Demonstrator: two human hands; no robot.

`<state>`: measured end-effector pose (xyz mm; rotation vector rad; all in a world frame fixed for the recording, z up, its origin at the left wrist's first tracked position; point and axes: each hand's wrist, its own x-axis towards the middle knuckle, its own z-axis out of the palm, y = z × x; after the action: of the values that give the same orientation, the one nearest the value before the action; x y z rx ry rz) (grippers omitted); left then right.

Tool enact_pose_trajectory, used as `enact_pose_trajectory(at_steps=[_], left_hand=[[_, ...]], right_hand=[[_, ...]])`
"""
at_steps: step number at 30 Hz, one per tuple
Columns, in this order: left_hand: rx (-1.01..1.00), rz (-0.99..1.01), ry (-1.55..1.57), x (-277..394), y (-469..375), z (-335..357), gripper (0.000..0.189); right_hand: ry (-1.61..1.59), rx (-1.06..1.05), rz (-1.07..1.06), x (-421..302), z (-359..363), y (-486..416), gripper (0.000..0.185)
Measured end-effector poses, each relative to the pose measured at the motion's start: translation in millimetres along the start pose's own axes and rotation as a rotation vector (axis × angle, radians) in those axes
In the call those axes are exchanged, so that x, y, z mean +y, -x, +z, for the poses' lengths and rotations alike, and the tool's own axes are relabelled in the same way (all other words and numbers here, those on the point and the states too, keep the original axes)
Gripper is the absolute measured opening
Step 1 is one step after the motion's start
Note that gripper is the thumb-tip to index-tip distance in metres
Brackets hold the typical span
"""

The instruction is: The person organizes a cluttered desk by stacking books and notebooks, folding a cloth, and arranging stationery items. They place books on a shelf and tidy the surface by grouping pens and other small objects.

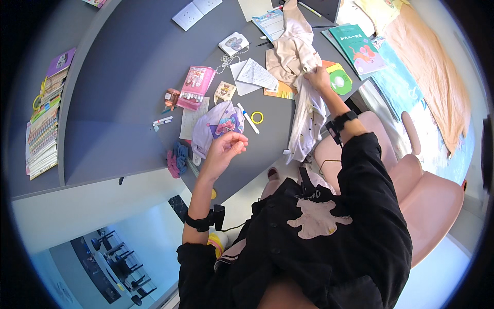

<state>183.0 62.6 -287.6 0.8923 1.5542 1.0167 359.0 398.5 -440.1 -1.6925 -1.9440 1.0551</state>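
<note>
My right hand (319, 79) grips a light garment at the desk's right edge. Its beige part (291, 54) lies bunched on the desk, while its pale part (307, 119), dotted with small dark marks, hangs past the edge towards the chair. My left hand (227, 150) hovers over the near side of a lavender cloth item (218, 123) with a purple cartoon print. Those fingers are loosely curled, and I see nothing between them and the thumb. A blue-capped white marker (249, 119) and a yellow ring (257, 117) lie between the two hands.
The grey desk (239, 177) also bears a pink pencil pouch (196, 83), folded papers (256, 73), a small patterned box (225, 91), hair scrunchies (177, 157) and a green disc (340, 81). A green book (357, 48) overhangs the right edge. Pink chair (428, 208) at my right; shelved books (44, 131) far left.
</note>
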Motion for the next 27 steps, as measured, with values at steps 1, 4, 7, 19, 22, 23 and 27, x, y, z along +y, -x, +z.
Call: enact_pose_trajectory(at_steps=[1,4,7,19,22,23,27], left_hand=[[0.005,-0.004,0.012,0,-2,2,0.02],[0.106,-0.015,-0.045,3,-18,10,0.033],[0.342,0.251,0.208,5,-49,27,0.035],[0.002,0.17,0.372,33,-26,1,0.03],[0.038,0.103,0.177,48,-20,-1,0.029],[0.034,0.078,0.106,51,-17,-1,0.028],[-0.124,0.045,-0.04,51,-11,-1,0.027]], right_hand=[[-0.118,0.04,-0.139,-16,-8,11,0.043],[-0.389,0.053,-0.489,-77,-48,56,0.036],[-0.598,0.146,-0.867,-130,-80,133,0.035],[-0.873,-0.374,-1.163,-155,-139,246,0.044],[-0.945,-0.326,-1.162,-138,-155,244,0.038],[-0.872,-0.265,-1.172,-128,-162,242,0.037],[-1.201,0.032,-0.808,-71,-202,243,0.043]])
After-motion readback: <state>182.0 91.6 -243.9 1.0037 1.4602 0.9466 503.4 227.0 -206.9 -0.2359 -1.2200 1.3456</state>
